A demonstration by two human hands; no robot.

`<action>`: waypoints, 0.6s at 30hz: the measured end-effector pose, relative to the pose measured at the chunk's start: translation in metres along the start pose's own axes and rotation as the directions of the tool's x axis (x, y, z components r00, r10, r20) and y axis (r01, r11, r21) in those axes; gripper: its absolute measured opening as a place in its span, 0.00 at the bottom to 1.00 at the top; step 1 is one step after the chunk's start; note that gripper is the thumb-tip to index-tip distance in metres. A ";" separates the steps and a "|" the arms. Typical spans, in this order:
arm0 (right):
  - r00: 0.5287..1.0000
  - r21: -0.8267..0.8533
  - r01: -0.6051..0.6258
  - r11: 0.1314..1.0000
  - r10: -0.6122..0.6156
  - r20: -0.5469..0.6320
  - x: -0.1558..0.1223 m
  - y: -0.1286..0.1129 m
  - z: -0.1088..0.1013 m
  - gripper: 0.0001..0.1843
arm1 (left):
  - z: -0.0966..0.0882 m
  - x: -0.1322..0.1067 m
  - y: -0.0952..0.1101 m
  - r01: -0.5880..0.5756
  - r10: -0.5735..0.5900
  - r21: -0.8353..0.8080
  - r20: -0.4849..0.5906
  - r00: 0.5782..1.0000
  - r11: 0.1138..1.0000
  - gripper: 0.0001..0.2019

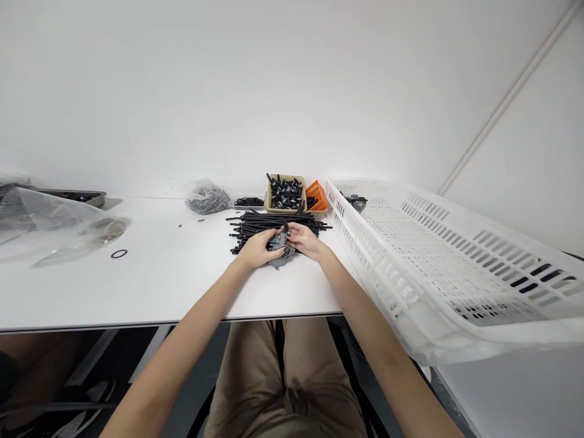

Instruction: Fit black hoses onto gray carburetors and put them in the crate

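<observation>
Both hands meet over a grey moulded part (279,242) near the middle of the table. My left hand (258,249) grips its left side, the thumb lying across the front. My right hand (305,241) is closed at the upper right of the part, fingertips around a small black curved piece (286,227) that stands at its top. Whether that piece is fixed to the grey part I cannot tell. Just behind the hands lies a pile of black tubes (255,224), partly covered by my fingers.
Behind the tubes stand a beige bin (268,207) of black fittings, an orange basket (322,193) and a tray of black rings (249,202). A large white crate (387,261) borders the right, holding a dark assembly (356,201). Plastic bags (68,225) and a black ring (119,253) lie left.
</observation>
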State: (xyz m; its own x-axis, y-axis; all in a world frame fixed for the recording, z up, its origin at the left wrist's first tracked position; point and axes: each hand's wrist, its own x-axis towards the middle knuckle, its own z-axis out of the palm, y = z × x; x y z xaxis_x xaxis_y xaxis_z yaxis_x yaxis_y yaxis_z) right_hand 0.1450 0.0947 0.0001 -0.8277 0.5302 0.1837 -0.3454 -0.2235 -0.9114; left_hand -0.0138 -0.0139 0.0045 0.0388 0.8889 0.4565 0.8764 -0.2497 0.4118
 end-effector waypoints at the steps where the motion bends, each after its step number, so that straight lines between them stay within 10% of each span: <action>1: 1.000 0.001 0.003 1.000 -0.003 0.004 0.000 0.000 0.000 0.18 | 0.000 0.000 0.000 0.000 0.000 -0.001 -0.001 1.000 1.000 0.26; 18: 1.000 0.000 -0.003 1.000 0.003 -0.013 0.000 -0.001 0.001 0.18 | -0.001 0.001 0.001 0.015 -0.015 -0.022 0.013 1.000 1.000 0.24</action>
State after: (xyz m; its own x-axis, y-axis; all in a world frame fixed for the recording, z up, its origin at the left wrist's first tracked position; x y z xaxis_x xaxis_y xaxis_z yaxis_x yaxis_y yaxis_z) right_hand 0.1445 0.0939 0.0015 -0.8228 0.5403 0.1762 -0.3429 -0.2248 -0.9121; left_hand -0.0136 -0.0136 0.0064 0.0320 0.8972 0.4404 0.8664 -0.2446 0.4354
